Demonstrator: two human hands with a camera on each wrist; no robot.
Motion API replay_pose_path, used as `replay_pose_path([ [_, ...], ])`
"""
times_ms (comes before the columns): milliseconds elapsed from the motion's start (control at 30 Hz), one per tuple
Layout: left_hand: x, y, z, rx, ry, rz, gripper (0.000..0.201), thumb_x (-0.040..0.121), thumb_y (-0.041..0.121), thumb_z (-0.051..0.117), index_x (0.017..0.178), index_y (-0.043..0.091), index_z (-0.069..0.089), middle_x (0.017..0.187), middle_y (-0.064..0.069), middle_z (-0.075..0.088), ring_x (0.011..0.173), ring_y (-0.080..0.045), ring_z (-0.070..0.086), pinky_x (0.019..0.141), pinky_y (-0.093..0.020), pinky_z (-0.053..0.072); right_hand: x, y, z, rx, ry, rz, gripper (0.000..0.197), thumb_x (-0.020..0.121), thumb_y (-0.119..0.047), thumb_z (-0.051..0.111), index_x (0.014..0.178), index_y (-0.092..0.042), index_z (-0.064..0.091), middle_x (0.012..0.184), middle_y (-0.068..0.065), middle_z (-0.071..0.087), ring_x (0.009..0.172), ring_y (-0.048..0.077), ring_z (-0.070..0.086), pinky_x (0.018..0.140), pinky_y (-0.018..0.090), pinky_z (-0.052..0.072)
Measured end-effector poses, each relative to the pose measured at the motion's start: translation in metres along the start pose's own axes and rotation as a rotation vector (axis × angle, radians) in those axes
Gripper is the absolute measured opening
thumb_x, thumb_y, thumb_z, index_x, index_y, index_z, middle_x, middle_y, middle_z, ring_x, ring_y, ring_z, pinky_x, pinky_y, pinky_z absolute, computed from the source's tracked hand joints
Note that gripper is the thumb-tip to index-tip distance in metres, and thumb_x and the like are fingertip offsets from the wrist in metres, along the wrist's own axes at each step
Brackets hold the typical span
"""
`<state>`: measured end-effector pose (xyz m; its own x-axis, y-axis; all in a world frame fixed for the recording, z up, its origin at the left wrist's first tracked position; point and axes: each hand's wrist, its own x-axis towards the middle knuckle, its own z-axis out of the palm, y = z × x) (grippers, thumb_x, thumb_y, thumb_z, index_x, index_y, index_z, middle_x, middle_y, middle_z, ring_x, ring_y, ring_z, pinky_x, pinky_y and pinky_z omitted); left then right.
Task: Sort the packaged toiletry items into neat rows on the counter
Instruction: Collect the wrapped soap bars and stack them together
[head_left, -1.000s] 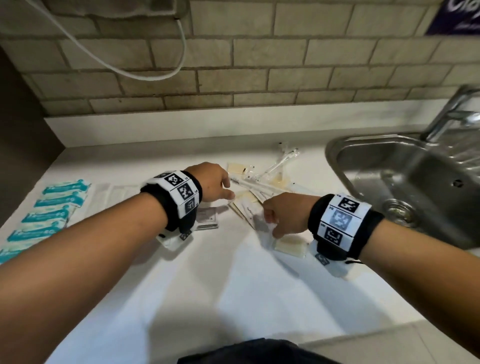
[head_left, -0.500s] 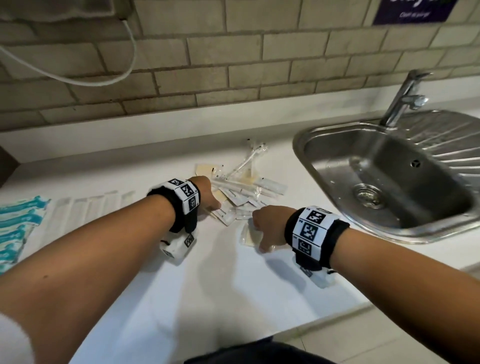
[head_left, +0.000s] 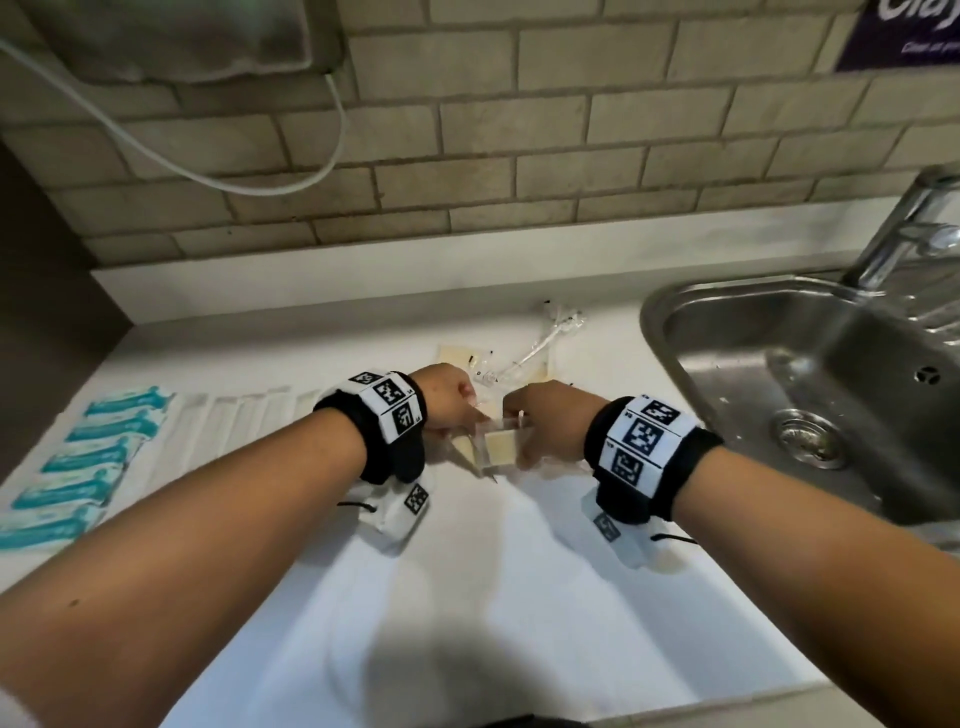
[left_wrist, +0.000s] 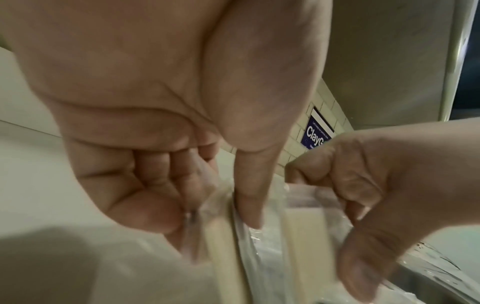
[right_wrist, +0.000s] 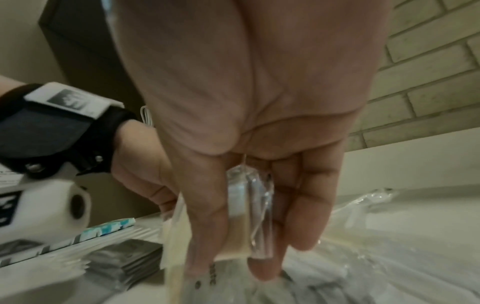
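Both hands meet above the middle of the white counter (head_left: 467, 597). My left hand (head_left: 467, 410) (left_wrist: 215, 222) pinches a clear-wrapped cream packet (left_wrist: 221, 246) between thumb and fingers. Right beside it, my right hand (head_left: 519, 421) (right_wrist: 233, 257) pinches a second cream packet (right_wrist: 239, 236) (left_wrist: 306, 236) by its wrapper. The two packets (head_left: 498, 444) hang edge to edge just above the counter. Behind the hands lies a loose pile of clear-wrapped items (head_left: 524, 358). At the left, teal packets (head_left: 98, 457) and long white packets (head_left: 234, 415) lie in rows.
A steel sink (head_left: 779, 374) with a faucet (head_left: 909, 234) takes up the right side. A brick wall (head_left: 519, 182) with a hanging white cable (head_left: 260, 184) backs the counter. Small grey sachets (right_wrist: 124, 261) are stacked left of the hands.
The hands, apart on the pile before, have come together, each with a cream packet lifted off the counter. The head view has swung back left, so the rows show again.
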<state>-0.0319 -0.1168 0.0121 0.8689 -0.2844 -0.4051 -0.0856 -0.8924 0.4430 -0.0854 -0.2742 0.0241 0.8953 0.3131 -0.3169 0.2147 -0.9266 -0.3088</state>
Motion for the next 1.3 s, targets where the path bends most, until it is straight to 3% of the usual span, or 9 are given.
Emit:
replay_pose_path([
  [133,-0.008,-0.003,0.004,-0.168,-0.006,0.049,0.014,0.090,0.023,0.064,0.102,0.015,0.063,0.062,-0.002,0.060,0.056,-0.016,0.053,0.058,-0.024,0.043,0.010,0.003,-0.010,-0.093,-0.025,0.017,0.020,0.084,-0.011,0.063,0.075,-0.023,0.050,0.077,-0.005,0.056,0.068,0.013,0.053,0.055,0.022,0.037],
  [333,-0.018,-0.005,0.006,-0.212,-0.030,-0.024,0.032,0.079,-0.001,0.057,0.104,0.018,0.064,0.075,-0.005,0.063,0.061,-0.017,0.056,0.060,-0.025,0.047,0.025,0.001,-0.025,-0.153,-0.006,0.028,0.012,0.092,-0.013,0.046,0.082,-0.012,0.052,0.093,0.007,0.059,0.082,0.022,0.053,0.066,0.027,0.039],
  [500,-0.021,-0.014,0.006,-0.175,-0.046,-0.030,0.043,0.073,0.001,0.069,0.112,0.015,0.060,0.104,-0.013,0.067,0.075,-0.023,0.062,0.069,-0.034,0.054,0.026,-0.008,-0.020,-0.053,0.055,-0.017,0.020,0.089,-0.014,0.050,0.071,-0.017,0.044,0.076,0.000,0.050,0.080,0.022,0.050,0.053,0.023,0.033],
  [633,-0.020,-0.019,0.010,-0.286,-0.046,-0.009,0.045,0.069,0.007,0.083,0.103,0.014,0.056,0.105,-0.011,0.063,0.079,-0.024,0.064,0.075,-0.036,0.057,0.024,-0.010,-0.006,0.006,-0.004,-0.010,0.007,0.089,-0.019,0.053,0.086,-0.014,0.049,0.081,0.001,0.053,0.081,0.022,0.051,0.053,0.023,0.032],
  [733,-0.020,-0.025,0.010,-0.382,-0.011,-0.017,0.049,0.061,0.013,0.090,0.097,0.018,0.058,0.095,-0.004,0.058,0.077,-0.020,0.062,0.074,-0.034,0.058,0.026,-0.007,0.002,0.080,-0.012,0.038,0.013,0.090,-0.025,0.053,0.095,-0.013,0.049,0.094,0.005,0.056,0.084,0.022,0.054,0.063,0.027,0.037],
  [833,-0.020,-0.030,0.006,-0.488,0.017,-0.031,0.058,0.053,0.021,0.094,0.102,0.017,0.062,0.094,-0.002,0.061,0.077,-0.017,0.064,0.074,-0.032,0.059,0.023,-0.004,0.001,0.143,-0.035,0.051,0.021,0.088,-0.033,0.057,0.092,-0.015,0.047,0.088,0.002,0.059,0.073,0.018,0.054,0.057,0.027,0.036],
  [1000,-0.025,-0.031,0.001,-0.601,0.051,-0.028,0.053,0.060,0.016,0.091,0.104,0.012,0.063,0.091,0.003,0.062,0.077,-0.012,0.063,0.069,-0.026,0.056,0.020,-0.005,-0.001,0.195,-0.119,-0.012,0.061,0.059,-0.052,0.085,0.098,-0.019,0.051,0.084,-0.011,0.056,0.081,0.012,0.056,0.062,0.024,0.041],
  [1133,-0.026,-0.028,0.000,-0.713,0.028,-0.004,0.047,0.063,0.012,0.089,0.101,0.014,0.062,0.096,-0.003,0.065,0.081,-0.012,0.064,0.063,-0.020,0.054,0.025,-0.004,0.007,0.332,-0.097,-0.017,0.049,0.057,-0.030,0.092,0.091,-0.020,0.059,0.076,-0.005,0.069,0.069,0.015,0.066,0.062,0.025,0.051],
  [1300,-0.030,-0.036,-0.007,-0.605,-0.007,0.027,0.050,0.063,0.004,0.088,0.105,0.013,0.063,0.080,0.000,0.064,0.071,-0.012,0.063,0.063,-0.023,0.053,0.024,0.000,0.001,0.299,-0.067,-0.004,0.035,0.067,-0.019,0.087,0.084,-0.021,0.057,0.083,0.002,0.070,0.066,0.013,0.064,0.060,0.024,0.052],
])
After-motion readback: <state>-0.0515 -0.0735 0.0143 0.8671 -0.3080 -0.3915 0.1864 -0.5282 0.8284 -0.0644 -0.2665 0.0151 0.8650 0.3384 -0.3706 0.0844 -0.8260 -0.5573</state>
